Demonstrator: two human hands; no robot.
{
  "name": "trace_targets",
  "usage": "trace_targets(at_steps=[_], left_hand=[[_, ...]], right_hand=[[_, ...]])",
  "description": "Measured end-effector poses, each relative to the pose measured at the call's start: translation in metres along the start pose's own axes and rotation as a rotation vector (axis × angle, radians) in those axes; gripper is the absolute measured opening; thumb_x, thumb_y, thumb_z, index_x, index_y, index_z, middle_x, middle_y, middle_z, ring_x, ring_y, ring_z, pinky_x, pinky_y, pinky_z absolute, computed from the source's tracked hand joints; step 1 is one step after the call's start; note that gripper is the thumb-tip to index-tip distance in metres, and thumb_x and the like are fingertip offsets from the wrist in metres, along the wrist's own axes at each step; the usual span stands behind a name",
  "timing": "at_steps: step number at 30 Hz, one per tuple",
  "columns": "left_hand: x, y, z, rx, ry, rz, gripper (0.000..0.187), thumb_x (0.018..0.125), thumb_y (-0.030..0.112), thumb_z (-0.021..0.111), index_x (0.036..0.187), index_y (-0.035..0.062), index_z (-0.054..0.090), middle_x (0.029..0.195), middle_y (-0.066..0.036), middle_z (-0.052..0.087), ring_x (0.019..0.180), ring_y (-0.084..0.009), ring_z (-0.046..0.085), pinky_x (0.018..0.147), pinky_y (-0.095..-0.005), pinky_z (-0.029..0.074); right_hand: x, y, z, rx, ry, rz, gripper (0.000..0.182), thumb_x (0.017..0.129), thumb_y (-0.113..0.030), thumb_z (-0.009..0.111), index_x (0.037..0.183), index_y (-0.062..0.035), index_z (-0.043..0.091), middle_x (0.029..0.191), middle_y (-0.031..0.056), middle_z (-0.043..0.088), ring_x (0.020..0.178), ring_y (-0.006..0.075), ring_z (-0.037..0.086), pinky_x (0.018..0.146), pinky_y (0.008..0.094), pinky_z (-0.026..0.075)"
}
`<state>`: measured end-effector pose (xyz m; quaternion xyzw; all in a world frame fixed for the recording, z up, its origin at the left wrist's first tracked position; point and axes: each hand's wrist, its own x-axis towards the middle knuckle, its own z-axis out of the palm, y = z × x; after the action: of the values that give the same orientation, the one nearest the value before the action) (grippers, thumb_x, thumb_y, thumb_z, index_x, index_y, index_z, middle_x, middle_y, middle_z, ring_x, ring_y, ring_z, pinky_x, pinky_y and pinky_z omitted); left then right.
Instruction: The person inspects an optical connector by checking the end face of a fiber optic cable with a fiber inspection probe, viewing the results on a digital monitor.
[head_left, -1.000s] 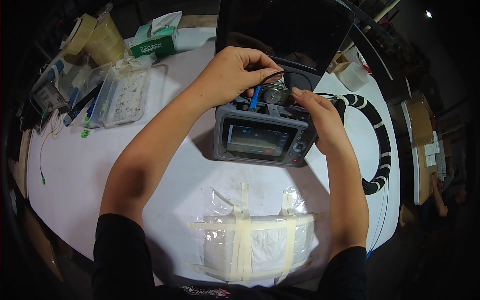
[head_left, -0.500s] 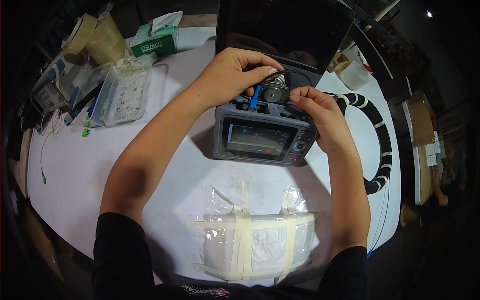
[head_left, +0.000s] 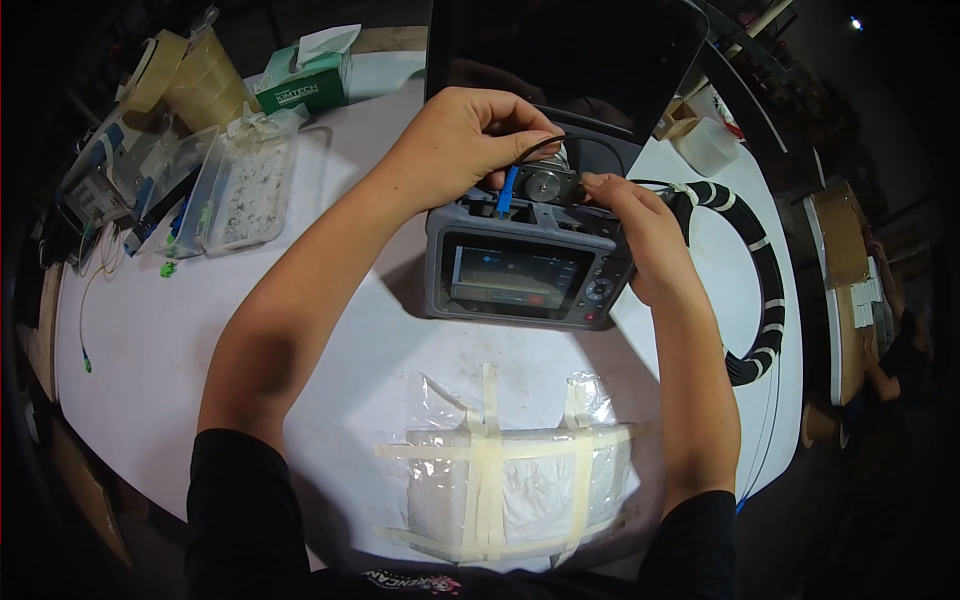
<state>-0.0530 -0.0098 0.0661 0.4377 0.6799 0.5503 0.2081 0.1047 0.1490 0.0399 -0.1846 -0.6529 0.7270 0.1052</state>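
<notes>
A grey handheld tester (head_left: pixel 435 270) with a lit screen stands on the table, its top edge away from me. From its top a blue fibre connector (head_left: pixel 507 192) sticks up, and a thin black cable (head_left: pixel 600 142) arcs over toward the right. Behind the top edge is a metal fitting with a round knob (head_left: pixel 543 186). My left hand (head_left: pixel 465 145) is closed, thumb and fingertips pinched at the fitting's upper edge. On the fitting's right side, my right hand (head_left: pixel 645 225) pinches with thumb and forefinger; what lies between them is too small to make out.
A dark screen (head_left: pixel 560 60) rises behind the tester. Right of it lies a coil of black cable (head_left: pixel 768 255). At left are a clear plastic tray (head_left: pixel 285 190), a Kimtech wipes box (head_left: pixel 325 85) and tape rolls (head_left: pixel 205 85). A taped plastic-covered pad (head_left: pixel 545 495) lies in front.
The view has shifted slightly. My right fingers have changed their pose a little at the fitting's side, and the black cable's loop sits a bit differently. My left hand keeps its pinch.
</notes>
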Motion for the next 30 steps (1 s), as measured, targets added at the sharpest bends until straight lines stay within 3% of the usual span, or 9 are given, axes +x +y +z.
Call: trace_targets(at_steps=[12,20,27,30], left_hand=[[-0.002,0.002,0.000,0.016,0.007,-0.013,0.020,0.094,0.024,0.073,0.107,0.0086,0.077,0.078,0.004,0.069,0.059,-0.0012,0.054,0.051,-0.0185,0.042],[0.000,-0.006,-0.002,0.058,-0.019,0.098,0.021,0.101,0.014,0.062,0.115,0.0088,0.076,0.082,0.004,0.070,0.061,0.0008,0.051,0.053,-0.0163,0.039],[-0.001,0.002,-0.002,0.034,-0.015,0.025,0.019,0.099,0.017,0.066,0.111,0.0083,0.077,0.082,0.004,0.071,0.060,0.0000,0.053,0.052,-0.0174,0.041],[-0.002,0.005,-0.001,0.026,0.013,0.015,0.017,0.096,0.016,0.070,0.105,0.0034,0.076,0.077,-0.001,0.069,0.057,-0.0048,0.056,0.053,-0.0201,0.046]], right_hand=[[0.004,0.003,-0.009,0.035,-0.097,-0.024,0.022,0.097,-0.022,0.065,0.100,-0.0010,0.071,0.093,0.0028,0.070,0.093,0.0085,0.060,0.086,0.0225,0.043],[0.003,0.002,-0.008,0.016,-0.070,-0.064,0.022,0.093,-0.019,0.067,0.103,0.0002,0.070,0.094,0.0029,0.070,0.091,0.0089,0.061,0.085,0.0222,0.045],[0.003,0.002,-0.008,0.032,-0.073,-0.062,0.021,0.092,-0.018,0.068,0.104,-0.0004,0.070,0.093,0.0028,0.070,0.091,0.0091,0.061,0.086,0.0223,0.045],[0.003,0.002,-0.007,0.040,-0.065,-0.027,0.021,0.093,-0.018,0.068,0.104,-0.0010,0.071,0.093,0.0027,0.070,0.091,0.0094,0.061,0.086,0.0220,0.045]])
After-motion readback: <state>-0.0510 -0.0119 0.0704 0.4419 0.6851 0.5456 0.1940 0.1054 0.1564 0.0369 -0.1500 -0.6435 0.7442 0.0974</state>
